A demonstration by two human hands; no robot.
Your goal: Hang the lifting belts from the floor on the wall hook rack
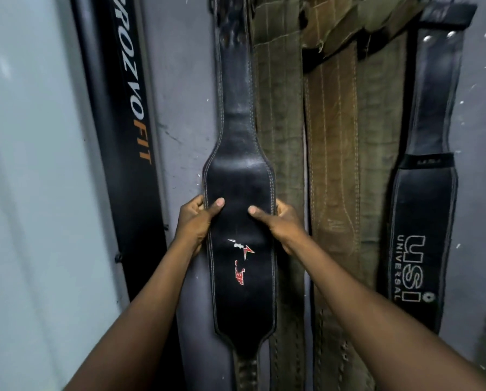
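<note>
A black leather lifting belt [237,153] with a red and white logo hangs lengthwise against the grey wall, its top running out of view. My left hand [195,222] grips its left edge at the wide middle part, thumb on the front. My right hand [282,221] grips the right edge at the same height, thumb also on the front. Olive and brown suede belts [333,153] hang right beside it, overlapping at the top. A black belt marked USI Universal [426,207] hangs further right. The hook rack itself is out of view.
A black padded upright with PROZVOFIT lettering [129,108] stands to the left of the belts. A pale panel [24,193] fills the far left. Grey wall [179,108] shows between the upright and the black belt.
</note>
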